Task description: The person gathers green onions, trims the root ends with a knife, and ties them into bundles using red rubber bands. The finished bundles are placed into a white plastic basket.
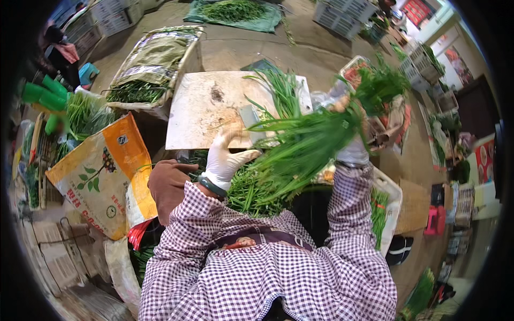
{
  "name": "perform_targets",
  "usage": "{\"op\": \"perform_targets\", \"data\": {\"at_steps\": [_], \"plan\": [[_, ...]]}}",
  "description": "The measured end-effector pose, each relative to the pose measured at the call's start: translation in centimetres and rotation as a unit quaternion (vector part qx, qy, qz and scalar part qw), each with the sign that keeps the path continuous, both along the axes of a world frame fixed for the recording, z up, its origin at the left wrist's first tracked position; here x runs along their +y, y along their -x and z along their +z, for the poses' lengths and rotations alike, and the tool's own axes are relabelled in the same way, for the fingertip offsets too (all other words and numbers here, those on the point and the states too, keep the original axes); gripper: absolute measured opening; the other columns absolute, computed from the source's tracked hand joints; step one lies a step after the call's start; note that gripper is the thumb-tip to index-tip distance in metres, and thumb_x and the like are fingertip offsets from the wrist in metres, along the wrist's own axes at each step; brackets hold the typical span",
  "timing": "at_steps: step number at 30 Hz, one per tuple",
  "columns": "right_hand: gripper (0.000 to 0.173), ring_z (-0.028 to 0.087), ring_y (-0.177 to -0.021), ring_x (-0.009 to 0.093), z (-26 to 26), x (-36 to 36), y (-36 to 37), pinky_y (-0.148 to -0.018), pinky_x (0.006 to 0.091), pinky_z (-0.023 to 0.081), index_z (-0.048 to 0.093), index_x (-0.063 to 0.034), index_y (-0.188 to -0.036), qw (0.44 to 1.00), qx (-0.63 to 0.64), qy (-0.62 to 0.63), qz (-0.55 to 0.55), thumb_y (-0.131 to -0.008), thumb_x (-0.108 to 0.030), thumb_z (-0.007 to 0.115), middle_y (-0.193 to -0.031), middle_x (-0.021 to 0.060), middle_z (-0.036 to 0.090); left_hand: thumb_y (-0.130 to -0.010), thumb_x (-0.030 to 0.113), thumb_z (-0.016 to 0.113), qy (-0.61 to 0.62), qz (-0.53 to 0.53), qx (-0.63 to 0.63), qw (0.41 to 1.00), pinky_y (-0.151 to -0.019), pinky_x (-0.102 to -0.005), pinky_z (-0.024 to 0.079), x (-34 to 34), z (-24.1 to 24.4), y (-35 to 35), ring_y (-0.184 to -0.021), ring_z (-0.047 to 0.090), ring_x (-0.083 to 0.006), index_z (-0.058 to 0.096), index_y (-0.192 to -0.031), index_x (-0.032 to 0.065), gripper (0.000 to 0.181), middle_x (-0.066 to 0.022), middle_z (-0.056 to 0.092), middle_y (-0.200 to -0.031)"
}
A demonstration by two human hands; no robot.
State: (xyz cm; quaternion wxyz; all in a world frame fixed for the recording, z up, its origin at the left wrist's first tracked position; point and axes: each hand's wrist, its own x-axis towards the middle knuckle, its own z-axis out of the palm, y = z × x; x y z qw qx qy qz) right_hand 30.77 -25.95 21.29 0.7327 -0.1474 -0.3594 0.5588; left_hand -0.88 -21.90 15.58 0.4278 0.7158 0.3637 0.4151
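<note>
My right hand (353,150), in a pale glove, is shut on a bunch of long green leafy stalks (309,148), blurred and slanting down to the left. My left hand (227,154), in a white glove with a dark green bangle at the wrist, is held with thumb and fingers apart and nothing visible between them. It is beside the near edge of a stained white board (192,104). More green stalks (283,92) lie on the board's right side near a grey rectangular block (249,120). Below the hands, a heap of cut greens (253,192) lies close to my body.
A covered crate of greens (154,60) stands at the upper left. An orange and white printed sack (108,176) is at my left. A white plastic crate (395,200) with tied green stalks (378,212) stands at my right. Greens on a green sheet (192,14) lie on the floor ahead.
</note>
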Motion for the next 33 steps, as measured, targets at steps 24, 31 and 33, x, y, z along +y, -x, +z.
{"op": "perform_targets", "data": {"at_steps": [24,31,33], "plan": [[0.080,0.045,-0.123,0.034,6.6,8.3,20.7,-0.103,0.0390,0.036,0.046,-0.0021,-0.132,0.771,-0.631,-0.073,-0.036,-0.071,-0.044,0.075,-0.133,0.0239,0.046,-0.080,0.004,0.068,0.336,-0.106,-0.361,0.864,-0.082,-0.0309,0.053,9.2,1.3,6.7,-0.094,0.062,-0.0225,0.052,-0.115,0.0029,0.039,-0.0150,0.060,-0.109],[0.016,0.062,-0.071,0.013,-0.5,3.1,10.4,-0.064,0.0276,0.051,0.070,-0.0060,-0.096,0.827,-0.545,-0.001,-0.136,-0.084,-0.017,0.068,-0.084,0.0085,0.069,-0.081,-0.001,0.063,0.261,-0.008,-0.471,0.843,-0.084,-0.0383,0.053,8.7,2.8,12.6,-0.090,0.062,-0.0203,0.058,-0.097,0.0079,0.019,-0.0048,0.064,-0.088],[0.011,0.062,-0.074,0.014,-3.4,0.4,11.4,-0.067,0.0283,0.051,0.069,-0.0044,-0.092,0.858,-0.506,0.002,-0.091,-0.082,-0.009,0.069,-0.081,0.0083,0.067,-0.081,-0.001,0.063,0.274,0.034,-0.493,0.825,-0.085,-0.0377,0.053,8.7,2.1,14.5,-0.090,0.062,-0.0202,0.058,-0.097,0.0082,0.018,-0.0035,0.064,-0.088]]}}
